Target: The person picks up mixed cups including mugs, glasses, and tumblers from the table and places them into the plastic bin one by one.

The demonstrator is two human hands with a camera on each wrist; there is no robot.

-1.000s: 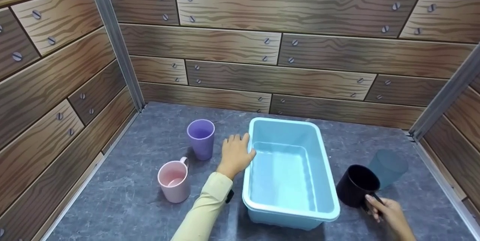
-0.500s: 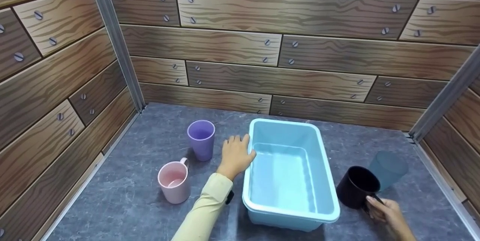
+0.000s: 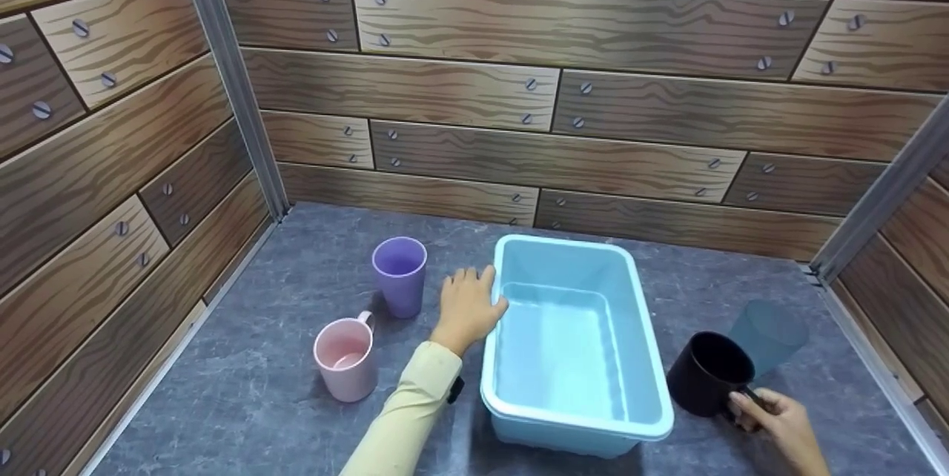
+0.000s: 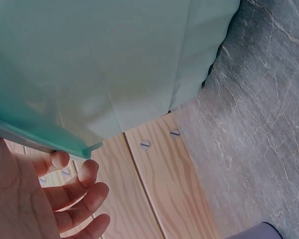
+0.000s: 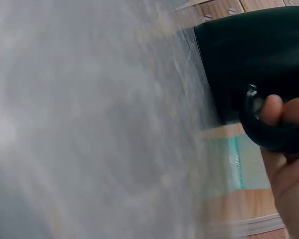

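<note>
A light blue plastic basin [image 3: 571,357] stands in the middle of the table. My left hand [image 3: 467,309] holds its left rim, thumb over the edge inside and the other fingers outside; in the left wrist view those fingers [image 4: 74,214] are loosely bent below the rim. To the right of the basin is a black mug [image 3: 704,379]. My right hand [image 3: 778,424] grips the mug's handle, and in the right wrist view a finger [image 5: 272,109] passes through the handle loop [image 5: 269,139]. The mug partly hides a translucent blue-grey cup [image 3: 771,335] behind it.
A purple cup [image 3: 400,287] and a pink mug [image 3: 347,365] stand upright left of the basin. Wood-patterned walls [image 3: 460,90] enclose the dark grey marbled table [image 3: 245,357] at the back and both sides.
The right hand's fingers have closed further round the mug handle, and hand and mug have shifted very slightly toward me. The left hand and basin stay put.
</note>
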